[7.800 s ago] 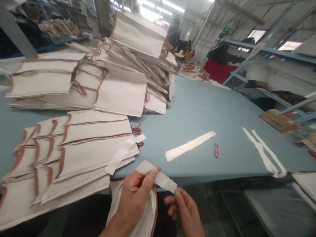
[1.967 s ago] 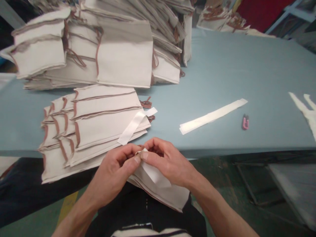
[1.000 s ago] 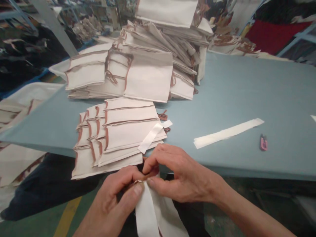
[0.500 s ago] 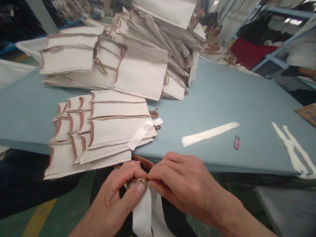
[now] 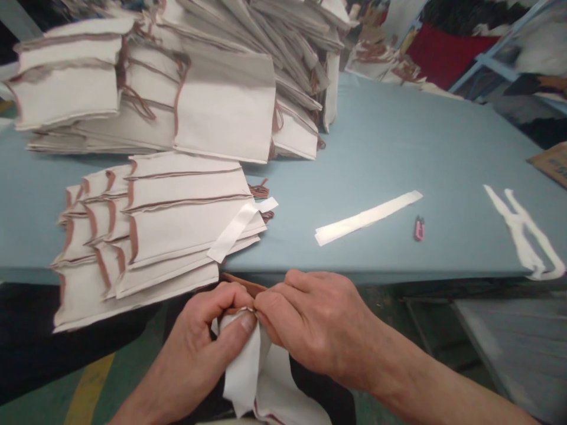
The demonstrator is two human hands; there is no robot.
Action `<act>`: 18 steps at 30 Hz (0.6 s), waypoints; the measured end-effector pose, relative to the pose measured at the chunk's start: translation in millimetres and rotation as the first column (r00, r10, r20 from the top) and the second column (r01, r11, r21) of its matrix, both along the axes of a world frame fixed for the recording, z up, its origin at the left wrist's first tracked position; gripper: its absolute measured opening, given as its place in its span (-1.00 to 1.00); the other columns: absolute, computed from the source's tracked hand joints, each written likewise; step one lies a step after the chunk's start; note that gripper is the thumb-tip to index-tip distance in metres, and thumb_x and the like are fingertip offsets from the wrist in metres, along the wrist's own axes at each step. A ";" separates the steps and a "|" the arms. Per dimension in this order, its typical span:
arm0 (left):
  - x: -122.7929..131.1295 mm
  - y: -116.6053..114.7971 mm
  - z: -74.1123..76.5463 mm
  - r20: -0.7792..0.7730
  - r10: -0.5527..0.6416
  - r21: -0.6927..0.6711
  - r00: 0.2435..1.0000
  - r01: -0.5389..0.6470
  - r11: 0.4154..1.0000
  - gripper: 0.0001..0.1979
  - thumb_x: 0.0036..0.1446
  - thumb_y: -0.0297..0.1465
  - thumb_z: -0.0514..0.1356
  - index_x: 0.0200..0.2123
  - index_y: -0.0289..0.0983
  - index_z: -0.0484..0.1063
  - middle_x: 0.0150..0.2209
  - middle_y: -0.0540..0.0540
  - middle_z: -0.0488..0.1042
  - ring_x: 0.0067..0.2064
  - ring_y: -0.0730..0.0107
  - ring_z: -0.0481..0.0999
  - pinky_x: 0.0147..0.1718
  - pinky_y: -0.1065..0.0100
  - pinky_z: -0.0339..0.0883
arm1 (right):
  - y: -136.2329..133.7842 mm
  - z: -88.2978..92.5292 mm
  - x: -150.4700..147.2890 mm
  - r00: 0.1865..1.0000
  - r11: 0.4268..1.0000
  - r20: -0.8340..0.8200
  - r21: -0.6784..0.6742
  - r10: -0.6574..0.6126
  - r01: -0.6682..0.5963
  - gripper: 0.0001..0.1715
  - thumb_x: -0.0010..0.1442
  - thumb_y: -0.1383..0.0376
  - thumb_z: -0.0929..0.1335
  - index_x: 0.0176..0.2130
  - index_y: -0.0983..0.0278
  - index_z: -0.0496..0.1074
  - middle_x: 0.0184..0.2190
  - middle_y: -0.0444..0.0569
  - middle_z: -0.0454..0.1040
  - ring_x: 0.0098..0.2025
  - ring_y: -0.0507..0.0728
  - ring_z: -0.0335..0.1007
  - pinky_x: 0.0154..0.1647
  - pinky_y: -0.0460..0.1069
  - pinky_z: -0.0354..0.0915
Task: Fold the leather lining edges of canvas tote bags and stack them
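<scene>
A cream fabric bag (image 5: pixel 283 383) with brown edging hangs below my two hands, in front of the table edge. My left hand (image 5: pixel 208 348) pinches its upper edge between thumb and forefinger. Close against it, my right hand (image 5: pixel 319 319) grips the same edge with curled fingers. A white strip (image 5: pixel 243 369) dangles under my left thumb. Behind the hands a brown band (image 5: pixel 243 285) runs up toward the table. My fingers hide the exact spot they hold.
Overlapping cream bags (image 5: pixel 186 230) lie at the table's front left, a white strip (image 5: pixel 234 230) across them. A taller bag pile (image 5: pixel 225 106) stands behind. Rightward on the blue-green tabletop (image 5: pixel 376 141) are white strips (image 5: pixel 367 217), pink thread snips (image 5: pixel 419 229) and a forked white piece (image 5: pixel 525 236).
The view has shifted, so the table things appear further left and higher. Both hands keep their pinch on the bag edge, and more of the bag's lower part shows.
</scene>
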State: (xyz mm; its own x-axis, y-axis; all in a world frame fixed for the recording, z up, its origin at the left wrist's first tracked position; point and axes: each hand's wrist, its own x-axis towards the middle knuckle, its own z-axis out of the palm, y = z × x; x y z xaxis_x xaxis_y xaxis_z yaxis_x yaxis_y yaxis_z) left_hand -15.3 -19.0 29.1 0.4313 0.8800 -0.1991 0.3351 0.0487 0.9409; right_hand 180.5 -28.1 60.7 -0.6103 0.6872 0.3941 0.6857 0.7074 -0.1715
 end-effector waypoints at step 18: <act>16.7 -4.6 1.7 0.178 0.196 -0.374 0.964 -0.118 0.920 -0.67 0.05 -0.13 0.39 -0.51 -0.26 0.47 -0.57 0.08 0.24 -0.55 0.51 0.13 -0.61 0.49 0.00 | 20.6 -7.0 17.7 0.915 0.690 -0.339 -0.717 -0.217 -0.102 -0.83 0.13 0.50 0.36 -0.41 0.24 0.39 -0.60 -0.33 0.26 -0.58 -0.06 0.07 -0.47 -0.13 0.02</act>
